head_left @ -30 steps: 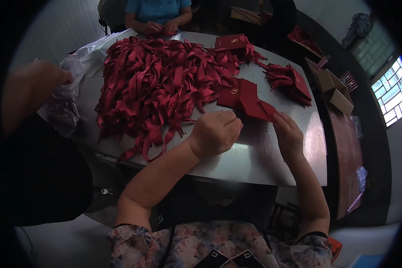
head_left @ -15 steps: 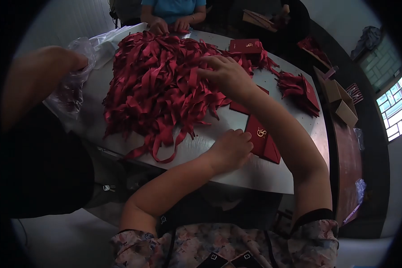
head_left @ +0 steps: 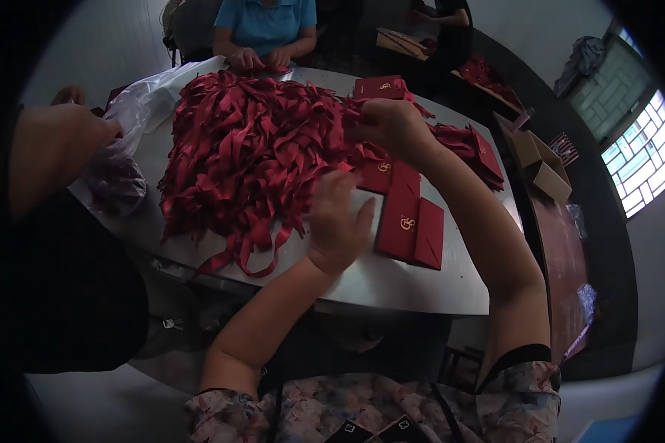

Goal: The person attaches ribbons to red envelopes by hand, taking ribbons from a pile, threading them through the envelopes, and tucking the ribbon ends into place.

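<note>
A big heap of dark red ribbons (head_left: 251,140) lies on the metal table (head_left: 347,277). My left hand (head_left: 340,221), slightly blurred, is raised at the heap's lower right edge, its fingers apart and nothing in them. Over the heap's right side is my right hand (head_left: 395,125), fingers bent together at the ribbons; what they hold is too hidden to name. A red folded bag with a gold logo (head_left: 403,225) lies flat to the right of my left hand. Another red bag (head_left: 377,176) lies just behind it, partly overlapped.
Across the table a co-worker in a blue shirt (head_left: 266,26) handles something red. At the left, another person's arm (head_left: 59,144) is by a clear plastic bag (head_left: 118,177). More red bags (head_left: 488,159) lie at the right, beyond them an open cardboard box (head_left: 543,166).
My right hand has gone from the red bag to the ribbon heap. My left hand has opened and moved left off the bag, which has been shifted nearer the table's front edge.
</note>
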A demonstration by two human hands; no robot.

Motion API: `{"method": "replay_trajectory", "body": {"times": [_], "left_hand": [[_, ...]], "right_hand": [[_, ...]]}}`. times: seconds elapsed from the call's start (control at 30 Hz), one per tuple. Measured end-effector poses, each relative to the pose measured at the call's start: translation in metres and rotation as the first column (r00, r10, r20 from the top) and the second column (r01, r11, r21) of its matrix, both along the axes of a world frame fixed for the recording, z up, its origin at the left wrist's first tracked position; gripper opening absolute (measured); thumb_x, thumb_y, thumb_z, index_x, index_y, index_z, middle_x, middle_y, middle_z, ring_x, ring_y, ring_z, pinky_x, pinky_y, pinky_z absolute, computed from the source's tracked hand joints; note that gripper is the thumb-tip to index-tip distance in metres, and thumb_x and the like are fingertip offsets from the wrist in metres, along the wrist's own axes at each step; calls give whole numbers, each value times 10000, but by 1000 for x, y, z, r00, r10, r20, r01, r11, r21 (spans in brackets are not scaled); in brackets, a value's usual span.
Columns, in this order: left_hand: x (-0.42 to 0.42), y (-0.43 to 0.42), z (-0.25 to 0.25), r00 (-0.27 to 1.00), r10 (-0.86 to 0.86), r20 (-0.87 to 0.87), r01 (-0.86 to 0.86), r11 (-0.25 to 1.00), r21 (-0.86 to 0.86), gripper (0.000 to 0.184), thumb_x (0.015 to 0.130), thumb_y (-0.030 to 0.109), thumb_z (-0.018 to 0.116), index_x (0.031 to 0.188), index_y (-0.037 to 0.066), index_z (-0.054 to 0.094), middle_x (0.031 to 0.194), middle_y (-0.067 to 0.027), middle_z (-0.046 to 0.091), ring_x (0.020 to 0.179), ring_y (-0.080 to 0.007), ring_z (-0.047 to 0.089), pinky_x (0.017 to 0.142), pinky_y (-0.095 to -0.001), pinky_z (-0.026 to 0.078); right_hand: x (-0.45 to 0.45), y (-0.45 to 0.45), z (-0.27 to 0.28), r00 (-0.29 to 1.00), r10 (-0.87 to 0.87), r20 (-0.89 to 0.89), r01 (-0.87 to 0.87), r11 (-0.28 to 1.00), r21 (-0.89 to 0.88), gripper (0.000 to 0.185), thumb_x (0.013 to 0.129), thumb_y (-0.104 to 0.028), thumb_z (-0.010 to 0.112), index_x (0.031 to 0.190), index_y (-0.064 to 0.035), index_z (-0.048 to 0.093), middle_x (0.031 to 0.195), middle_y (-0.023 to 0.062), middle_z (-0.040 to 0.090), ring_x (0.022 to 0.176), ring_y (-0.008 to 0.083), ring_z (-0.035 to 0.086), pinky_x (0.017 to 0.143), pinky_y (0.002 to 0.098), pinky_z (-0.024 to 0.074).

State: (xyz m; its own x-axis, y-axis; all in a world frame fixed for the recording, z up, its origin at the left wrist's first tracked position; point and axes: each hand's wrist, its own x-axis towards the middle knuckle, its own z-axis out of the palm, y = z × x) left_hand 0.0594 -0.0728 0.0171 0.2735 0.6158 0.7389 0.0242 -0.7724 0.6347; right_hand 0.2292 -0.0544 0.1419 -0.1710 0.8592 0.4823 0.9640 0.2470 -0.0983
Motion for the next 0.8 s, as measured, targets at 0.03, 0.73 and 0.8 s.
{"method": "replay_trajectory", "body": {"times": [0.03, 0.73, 0.8], "left_hand": [[1, 3, 5, 1000, -9, 5, 9, 1000, 7, 361, 760, 148, 737, 1070, 13, 610, 1140, -180, 579, 1087, -370, 556, 960, -450, 447], [-22, 26, 52, 847, -523, 93, 482, 683, -548, 95, 977, 114, 561, 931, 42, 601, 687, 46, 532, 584, -17, 451, 525, -191, 349], [-44, 29, 58, 899, -423, 111, 408, 722, -559, 99, 983, 119, 556, 906, 65, 585, 677, 52, 515, 568, -14, 430, 508, -192, 325]], "right_hand": [[-1, -11, 3, 982, -56, -182, 36, 993, -115, 191, 791, -202, 767, 851, -56, 659, 770, 81, 637, 712, 198, 640, 656, 347, 502], [46, -148, -14, 903, -429, 30, 430, 903, -1, 174, 785, -59, 703, 887, -55, 562, 721, 134, 611, 686, 304, 652, 591, 400, 502], [41, -129, -11, 909, -398, -126, 410, 908, 90, 210, 806, -26, 670, 984, -76, 571, 780, 128, 661, 720, 305, 678, 628, 383, 533]]}}
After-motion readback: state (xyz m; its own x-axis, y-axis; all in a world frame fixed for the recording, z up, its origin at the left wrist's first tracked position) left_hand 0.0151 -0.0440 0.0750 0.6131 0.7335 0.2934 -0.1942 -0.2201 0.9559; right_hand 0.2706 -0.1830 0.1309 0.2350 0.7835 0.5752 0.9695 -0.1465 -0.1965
